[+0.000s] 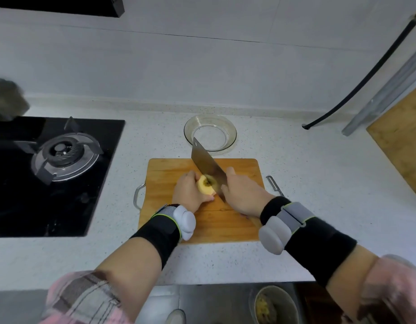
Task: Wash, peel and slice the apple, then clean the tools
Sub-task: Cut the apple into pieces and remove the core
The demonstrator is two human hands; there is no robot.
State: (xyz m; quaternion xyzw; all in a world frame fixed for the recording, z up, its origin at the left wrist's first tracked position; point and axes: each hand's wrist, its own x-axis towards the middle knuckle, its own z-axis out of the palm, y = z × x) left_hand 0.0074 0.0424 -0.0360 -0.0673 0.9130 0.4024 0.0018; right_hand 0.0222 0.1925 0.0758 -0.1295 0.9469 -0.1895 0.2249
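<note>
A peeled, pale yellow apple (206,186) sits on the wooden cutting board (239,220) with its core end facing up. My left hand (188,192) grips the apple from the left side. My right hand (245,195) grips the handle of a cleaver (207,163); the handle itself is hidden under the hand. The broad steel blade runs from far-left to near-right and its edge is set into the top of the apple near the core. A metal peeler (275,185) lies on the counter just right of the board.
An empty glass bowl (210,132) stands behind the board. A black gas hob (52,169) fills the left side. A second wooden board (398,141) leans at the right, beside a black hose. A bin with scraps (275,305) is below the counter edge.
</note>
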